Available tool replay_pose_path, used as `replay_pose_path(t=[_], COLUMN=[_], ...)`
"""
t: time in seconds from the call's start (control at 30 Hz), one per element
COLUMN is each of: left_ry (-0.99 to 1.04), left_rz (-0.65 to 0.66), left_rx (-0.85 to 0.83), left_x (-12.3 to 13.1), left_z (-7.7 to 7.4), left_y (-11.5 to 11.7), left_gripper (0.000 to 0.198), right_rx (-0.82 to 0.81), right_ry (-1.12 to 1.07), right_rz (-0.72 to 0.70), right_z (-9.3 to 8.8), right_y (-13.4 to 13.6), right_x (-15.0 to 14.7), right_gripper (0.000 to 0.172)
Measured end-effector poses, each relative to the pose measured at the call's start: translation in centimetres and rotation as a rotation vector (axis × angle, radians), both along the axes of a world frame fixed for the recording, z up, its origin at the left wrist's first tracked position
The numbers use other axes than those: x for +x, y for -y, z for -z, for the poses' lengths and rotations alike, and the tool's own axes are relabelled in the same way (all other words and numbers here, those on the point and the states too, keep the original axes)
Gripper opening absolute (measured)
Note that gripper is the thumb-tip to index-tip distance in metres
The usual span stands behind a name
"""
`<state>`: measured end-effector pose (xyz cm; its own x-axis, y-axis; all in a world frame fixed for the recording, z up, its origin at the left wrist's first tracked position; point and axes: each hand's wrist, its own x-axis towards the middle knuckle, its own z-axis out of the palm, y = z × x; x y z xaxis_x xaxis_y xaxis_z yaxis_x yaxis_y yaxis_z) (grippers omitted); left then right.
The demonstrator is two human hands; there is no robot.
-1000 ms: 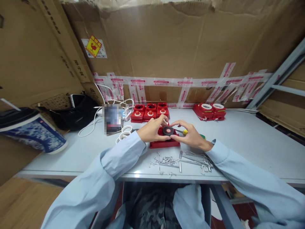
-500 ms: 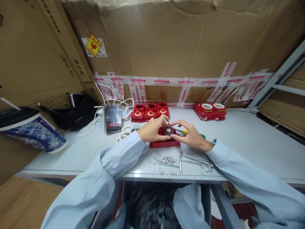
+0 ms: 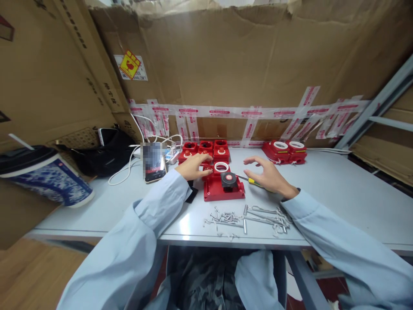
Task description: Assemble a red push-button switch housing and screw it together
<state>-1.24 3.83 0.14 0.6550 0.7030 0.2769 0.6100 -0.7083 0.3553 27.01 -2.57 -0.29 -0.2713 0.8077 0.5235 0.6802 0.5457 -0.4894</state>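
My left hand [image 3: 195,167] has its thumb and fingers closed on the left end of a red housing cover with a white ring [image 3: 221,164] on top. Just in front of it, a round black part [image 3: 229,181] with a red and white centre label sits on a red base [image 3: 222,196]. To the right, my right hand [image 3: 267,174] is held with fingers apart and nothing between them. Beneath it lies a screwdriver [image 3: 253,181] with a yellow handle, its shaft pointing toward the red base; part of the handle is hidden by the hand.
Loose screws [image 3: 227,216] and metal T-shaped pins [image 3: 267,215] lie near the front edge. Several red units [image 3: 222,150] stand at the back, and two with white rings [image 3: 288,153] at back right. A phone [image 3: 155,168], cables and a large cup [image 3: 51,176] are at left.
Both hands have let go of the round black part and moved apart. My left hand has gone left and back to the red cover; my right hand has shifted right.
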Motion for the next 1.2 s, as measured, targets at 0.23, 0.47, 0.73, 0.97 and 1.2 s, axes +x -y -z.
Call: replay_pose_path(t=[0.23, 0.47, 0.73, 0.97, 1.2], left_ry=[-0.030, -0.123, -0.147, -0.111, 0.043], left_rz=[0.073, 0.055, 0.101, 0.069, -0.040], left_rx=[-0.096, -0.091, -0.050, -0.063, -0.004], left_x=[-0.1, -0.6, -0.5, -0.3, -0.5], left_z=[2.0, 2.5, 2.0, 2.3, 0.4], left_y=[-1.8, -2.5, -2.6, -2.4, -1.2], left_gripper=[0.051, 0.056, 0.050, 0.051, 0.060], right_rx=[-0.101, -0.208, -0.156, -0.078, -0.074], right_ry=[0.128, 0.222, 0.196, 0.110, 0.083], right_rz=[0.028, 0.023, -0.041, -0.108, -0.090], right_z=[0.2, -0.6, -0.2, -0.3, -0.3], right_y=[-0.8, -0.5, -0.7, -0.1, -0.2], right_x=[1.3, 1.8, 1.6, 0.8, 0.9], right_gripper=[0.025, 0.025, 0.023, 0.026, 0.027])
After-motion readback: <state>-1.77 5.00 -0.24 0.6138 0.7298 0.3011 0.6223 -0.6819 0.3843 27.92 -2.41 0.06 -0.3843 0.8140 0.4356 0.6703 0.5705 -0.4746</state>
